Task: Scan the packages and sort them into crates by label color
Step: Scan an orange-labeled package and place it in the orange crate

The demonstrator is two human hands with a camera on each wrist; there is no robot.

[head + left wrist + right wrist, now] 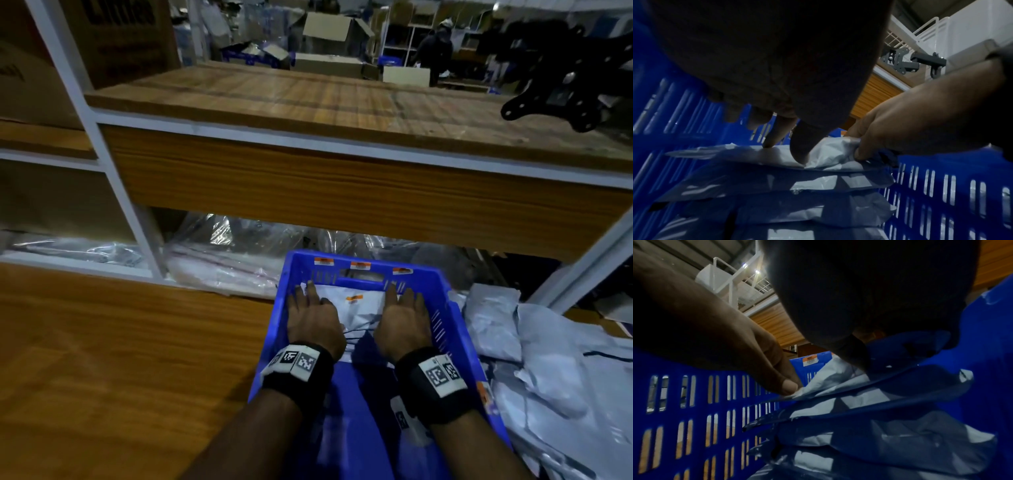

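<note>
- Blue plastic crate (448,308) sits lower centre of the head view, slotted walls, three orange labels (359,265) along its far rim.
- Inside, top of the stack, a white poly mailer (359,308) with an orange label (354,298); it lies at the far end of the crate, between our two hands.
- Left hand (313,320) rests palm down on the mailer's left side; in the left wrist view the fingertips (768,142) press onto the film and the thumb digs into a wrinkle. Fingers mostly straight, not wrapped round anything.
- Right hand (406,322) on the mailer's right edge; the left wrist view shows its fingers bunching the film at the edge, so we read that as a light pinch. From its own wrist camera the palm blocks the grip.
- More grey mailers (777,183) stacked under it in the crate, and a loose pile of grey mailers (548,359) right of the crate on the wooden bench (120,359).
- Handling, our call: light, soft, floppy, slick film; it'll sag and slide if lifted from one corner.
- Best hold: both side edges, or gather a fold of slack film, keeping the label face up.
</note>
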